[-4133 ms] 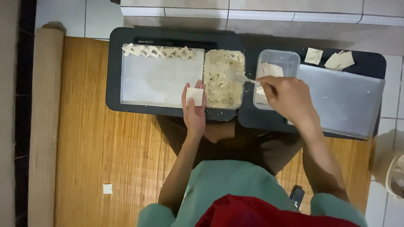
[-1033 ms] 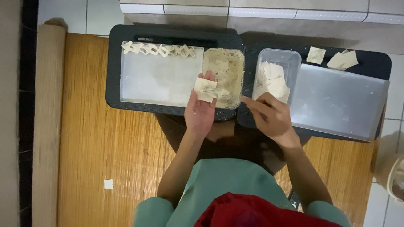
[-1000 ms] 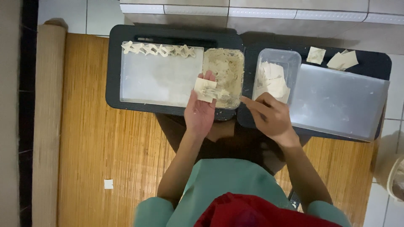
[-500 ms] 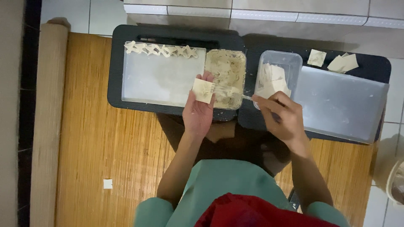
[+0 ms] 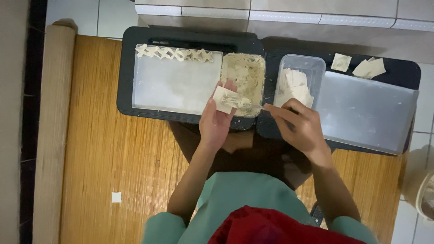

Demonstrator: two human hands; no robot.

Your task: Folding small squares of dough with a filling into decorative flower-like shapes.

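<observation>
My left hand [image 5: 216, 122] holds a square dumpling wrapper [image 5: 224, 99] flat on its fingers, just in front of the tub of pale filling [image 5: 243, 79]. My right hand [image 5: 297, 129] grips a thin utensil [image 5: 251, 107] whose tip lays a dab of filling on that wrapper. A clear tub of stacked wrappers [image 5: 296, 86] stands right of the filling. A row of folded dumplings [image 5: 174, 53] lies along the far edge of the white tray [image 5: 174, 86].
Two dark trays [image 5: 129, 90] sit side by side on a bamboo mat [image 5: 113, 158]. A clear lid [image 5: 364, 110] and loose wrappers [image 5: 368, 68] lie at the right. A paper scrap [image 5: 116, 197] lies on the mat; a rolled mat [image 5: 49, 135] runs along the left.
My right hand has moved left from the wrapper tub, bringing the utensil tip with filling onto the wrapper in my left hand. The left hand has stayed nearly still.
</observation>
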